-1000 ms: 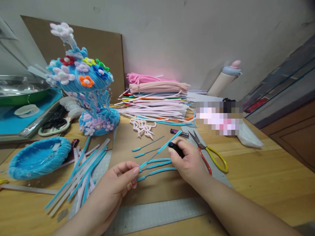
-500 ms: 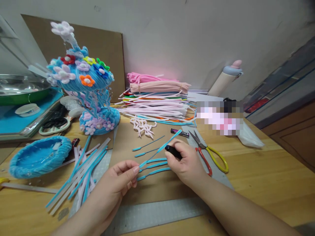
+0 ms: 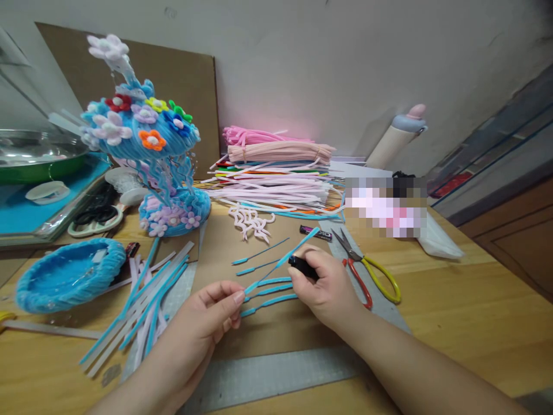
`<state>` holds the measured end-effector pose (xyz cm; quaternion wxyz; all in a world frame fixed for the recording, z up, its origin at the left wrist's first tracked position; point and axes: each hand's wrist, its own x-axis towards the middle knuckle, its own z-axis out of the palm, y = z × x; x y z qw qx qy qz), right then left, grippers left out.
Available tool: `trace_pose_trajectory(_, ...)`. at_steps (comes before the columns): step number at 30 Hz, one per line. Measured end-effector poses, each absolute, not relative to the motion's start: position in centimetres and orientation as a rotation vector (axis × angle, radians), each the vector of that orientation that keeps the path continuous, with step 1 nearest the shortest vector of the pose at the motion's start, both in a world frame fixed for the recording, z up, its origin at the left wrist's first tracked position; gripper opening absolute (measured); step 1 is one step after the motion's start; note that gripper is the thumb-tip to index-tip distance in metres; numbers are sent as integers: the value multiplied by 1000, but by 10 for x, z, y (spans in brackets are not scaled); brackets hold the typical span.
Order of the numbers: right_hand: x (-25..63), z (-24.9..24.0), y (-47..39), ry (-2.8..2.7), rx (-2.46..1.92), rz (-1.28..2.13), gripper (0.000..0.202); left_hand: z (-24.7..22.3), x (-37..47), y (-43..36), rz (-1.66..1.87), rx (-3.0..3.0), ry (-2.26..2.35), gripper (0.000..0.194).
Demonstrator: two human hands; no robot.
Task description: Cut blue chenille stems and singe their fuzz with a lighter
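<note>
My left hand (image 3: 222, 311) pinches the lower end of a blue fuzzy stem (image 3: 298, 248), which slants up to the right and has a thin bare stretch in its middle. A small black tool (image 3: 303, 267) is wrapped in the fingers of my right hand (image 3: 326, 282), its tip beside the stem. Several more blue stems (image 3: 276, 291) lie on the brown cardboard (image 3: 276, 340) behind and between my hands. Farther back on the board are two thinned stems (image 3: 259, 266) and a cluster of curled pale pink pieces (image 3: 250, 223).
Red-and-yellow-handled scissors (image 3: 380, 279) lie right of the board. At left are a blue fuzzy basket (image 3: 71, 276), loose strips (image 3: 142, 305) and a tall flower-covered blue piece (image 3: 147, 135). Stem bundles (image 3: 276, 153) and a leaning bottle (image 3: 395, 135) stand behind.
</note>
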<state>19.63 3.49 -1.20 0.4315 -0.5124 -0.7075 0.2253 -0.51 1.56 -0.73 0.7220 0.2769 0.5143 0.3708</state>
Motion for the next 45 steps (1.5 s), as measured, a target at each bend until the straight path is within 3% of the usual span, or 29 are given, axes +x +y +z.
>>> trace_pose_trajectory(45, 187, -20, 28, -1856, -1284, 596, 6, -6, -5, 14, 799, 608, 1136, 16)
